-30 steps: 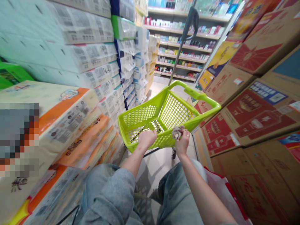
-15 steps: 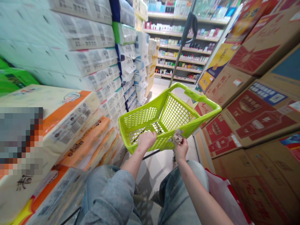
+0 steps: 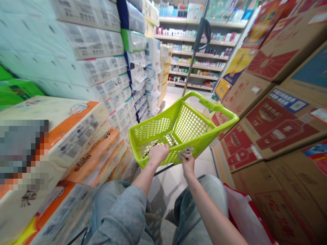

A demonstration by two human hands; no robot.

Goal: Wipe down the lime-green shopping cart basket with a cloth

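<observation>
A lime-green plastic shopping basket (image 3: 204, 143) with perforated walls stands in front of my knees, tilted, its long grey pull handle (image 3: 201, 34) rising at the far end. My left hand (image 3: 157, 153) is closed over the basket's near rim, thumb on top. In my right hand (image 3: 188, 166) is a crumpled, greyish-white cloth (image 3: 186, 153), pressed against the outside of the near wall, to the right of my left hand. The fingertips of my right hand are partly hidden by the cloth.
Stacked tissue packs (image 3: 102, 68) wall the left side, with orange-and-cream packs (image 3: 84, 115) nearer. Cardboard cartons (image 3: 273, 126) pile up on the right, above a red-and-white bag (image 3: 247, 214). Shelves of small goods (image 3: 196, 61) stand at the far end.
My right hand has moved left along the basket's near wall with the cloth. The left hand stays on the rim, and the view has shifted slightly.
</observation>
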